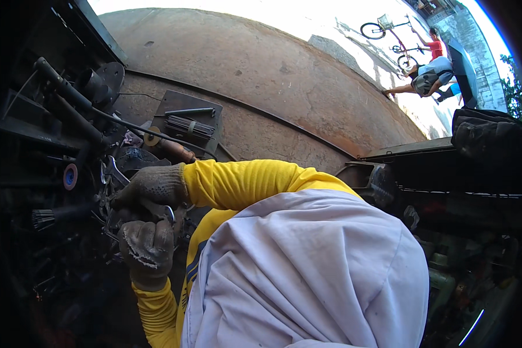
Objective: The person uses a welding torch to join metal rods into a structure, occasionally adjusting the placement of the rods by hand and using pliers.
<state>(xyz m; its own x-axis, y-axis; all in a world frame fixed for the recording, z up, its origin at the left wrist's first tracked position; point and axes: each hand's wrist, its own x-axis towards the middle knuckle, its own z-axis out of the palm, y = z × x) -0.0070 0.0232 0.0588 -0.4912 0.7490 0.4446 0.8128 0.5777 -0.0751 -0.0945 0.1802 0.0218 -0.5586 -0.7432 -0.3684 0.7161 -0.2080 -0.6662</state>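
My right hand (pixel 152 187), in a grey dotted work glove with a yellow sleeve, reaches in from the right, its fingers curled over the dark metal bench clutter. Just below it my left hand (pixel 148 246), in a dirty grey glove, is closed in a fist. Between the two hands shows a dark metal piece with a shiny rounded end (pixel 169 213); the gloves hide most of it, and I cannot tell which hand grips it. Silver hand tools (pixel 116 171) resembling wrenches or pliers lie beside my right hand.
A bundle of thin rods (pixel 189 127) sits on a dark metal plate (pixel 169 102) beyond my right hand. A hose (pixel 151 132) crosses nearby. White cloth (pixel 307 272) covers much of the lower middle. A bicycle (pixel 397 39) and people (pixel 438 49) are at far right.
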